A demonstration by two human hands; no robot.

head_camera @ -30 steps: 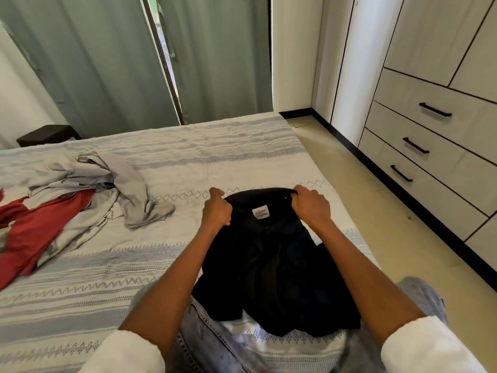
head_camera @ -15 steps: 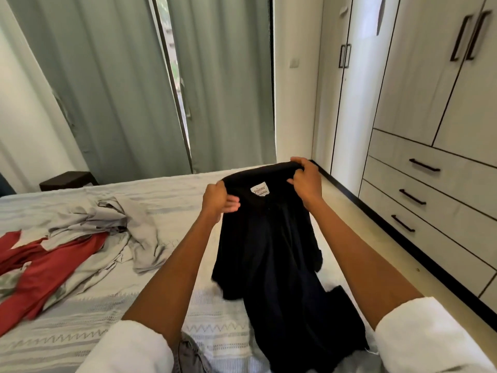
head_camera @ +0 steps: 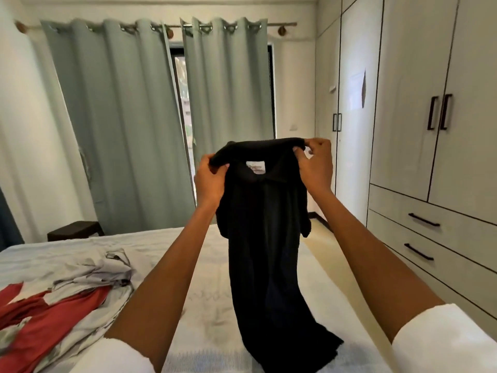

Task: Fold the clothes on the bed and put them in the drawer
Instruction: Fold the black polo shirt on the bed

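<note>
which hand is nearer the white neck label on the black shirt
Left, narrowly. The left hand grips the black shirt at the collar, just left of the white label; the right hand pinches the shoulder, farther right.

Both hands [head_camera: 265, 170] hold black shirt [head_camera: 269, 238] above bed [head_camera: 209, 300].

Bare bed [head_camera: 204, 297] strip between the grey/red clothes pile [head_camera: 67, 289] on the left and the hanging black shirt [head_camera: 269, 238] is open, shirt hem drapes onto mattress ahead, floor aisle [head_camera: 320, 238] on the right runs clear alongside the closed drawers [head_camera: 430, 238], dark stool [head_camera: 75, 230] blocks far-left corner.
</note>
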